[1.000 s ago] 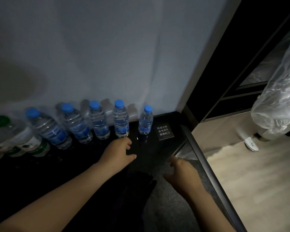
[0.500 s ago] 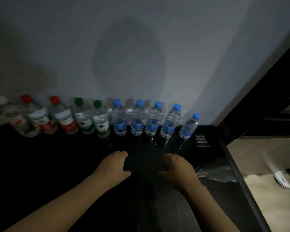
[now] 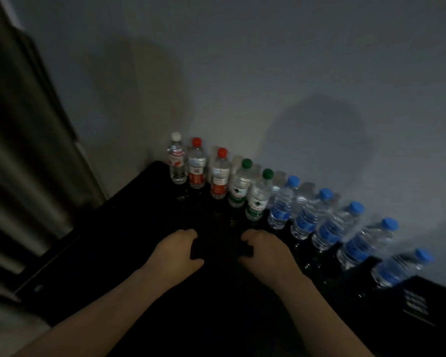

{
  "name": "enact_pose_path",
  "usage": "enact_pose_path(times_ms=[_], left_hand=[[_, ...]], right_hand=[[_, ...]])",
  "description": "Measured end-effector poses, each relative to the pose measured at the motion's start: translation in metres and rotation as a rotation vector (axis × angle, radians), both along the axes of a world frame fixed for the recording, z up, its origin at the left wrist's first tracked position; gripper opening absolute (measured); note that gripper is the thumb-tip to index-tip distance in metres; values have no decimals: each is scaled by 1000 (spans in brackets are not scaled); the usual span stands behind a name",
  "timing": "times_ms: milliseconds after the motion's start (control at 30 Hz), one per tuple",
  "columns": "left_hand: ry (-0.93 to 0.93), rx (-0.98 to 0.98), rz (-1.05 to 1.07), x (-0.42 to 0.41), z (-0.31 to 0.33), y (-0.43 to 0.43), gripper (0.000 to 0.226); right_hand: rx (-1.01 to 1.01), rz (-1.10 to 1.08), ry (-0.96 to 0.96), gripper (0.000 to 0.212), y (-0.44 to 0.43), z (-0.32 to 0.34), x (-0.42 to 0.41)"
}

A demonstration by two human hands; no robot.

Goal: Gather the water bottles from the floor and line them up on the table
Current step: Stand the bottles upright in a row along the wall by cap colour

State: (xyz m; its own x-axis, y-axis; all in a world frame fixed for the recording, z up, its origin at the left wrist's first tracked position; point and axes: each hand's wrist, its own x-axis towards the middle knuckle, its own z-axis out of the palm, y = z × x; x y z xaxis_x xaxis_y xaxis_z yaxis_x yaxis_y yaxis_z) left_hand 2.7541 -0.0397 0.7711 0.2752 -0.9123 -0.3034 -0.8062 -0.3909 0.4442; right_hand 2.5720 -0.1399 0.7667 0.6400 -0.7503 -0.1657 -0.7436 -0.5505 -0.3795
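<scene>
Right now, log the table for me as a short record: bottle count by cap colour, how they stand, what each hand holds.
surface: dark table against the wall
white cap: one bottle, far left end
red caps: two
green caps: two
blue caps: five, first, last
arrangement: one row along the wall, all upright
left hand: curled, holds nothing
right hand: curled, holds nothing
</scene>
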Motion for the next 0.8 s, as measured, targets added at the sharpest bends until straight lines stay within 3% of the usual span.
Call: enact_pose_path(times_ms=[300,600,800], left_hand=[[47,-107,183,48,5,36,58],[120,-243,258,128,-2,16,55],[141,-309,308,182,-23,-19,53]], right_hand=[[-14,154,-32,46,-9,9,58],[64,228,-114,41,-44,17,146],[-45,250,-45,34,-88,17,200]])
